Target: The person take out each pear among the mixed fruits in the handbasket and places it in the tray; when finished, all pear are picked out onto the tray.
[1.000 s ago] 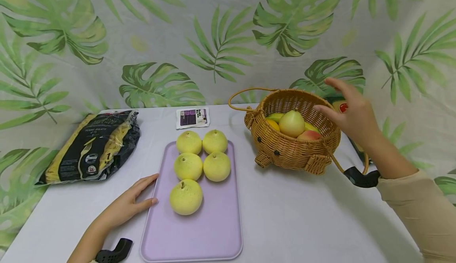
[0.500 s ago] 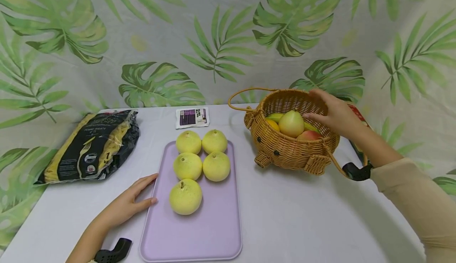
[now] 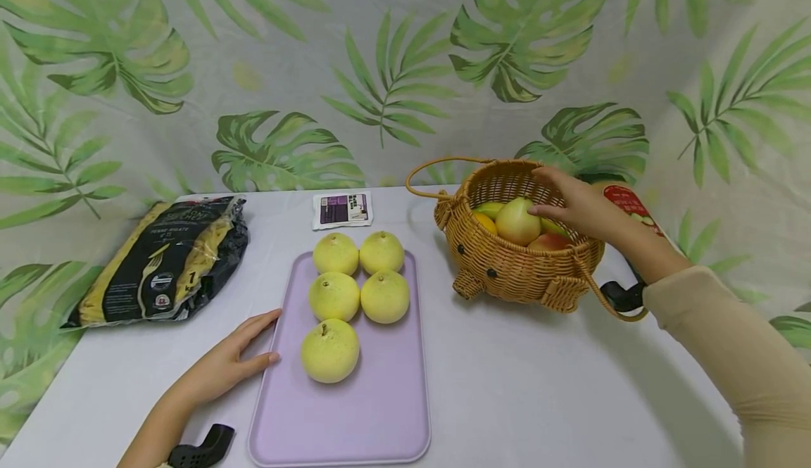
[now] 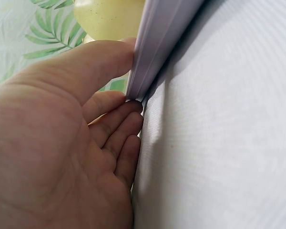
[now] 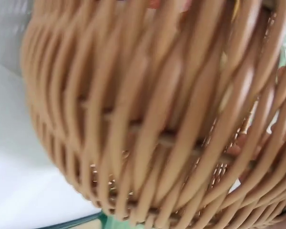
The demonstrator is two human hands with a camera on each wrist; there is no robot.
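Note:
In the head view, my left hand [image 3: 218, 369] rests at the left edge of a lilac tray [image 3: 348, 429]. The left wrist view has the thumb and index fingertip against the tray's rim [image 4: 157, 43], fingers fairly straight. Several round yellow fruits [image 3: 331, 350], pear-like with short stems, sit on the tray in two columns. My right hand [image 3: 583, 204] reaches over the wicker pig basket [image 3: 519, 274], fingers loosely bent and the thumb tip overlapping a pale green pear [image 3: 517, 222]. A reddish peach [image 3: 549, 242] lies beside the pear. The basket's weave [image 5: 148, 105] fills the right wrist view and hides the fingers.
A black bag of penne [image 3: 161, 260] lies at the left. Behind the tray is a small white and purple packet [image 3: 343, 210]. A red-labelled package [image 3: 627, 200] stands behind my right forearm. The basket's handle [image 3: 415, 172] loops out leftward.
My right hand has moved left and down from beside the basket's rim to over its opening, close to the pear. The left hand and the tray with its fruits have stayed put.

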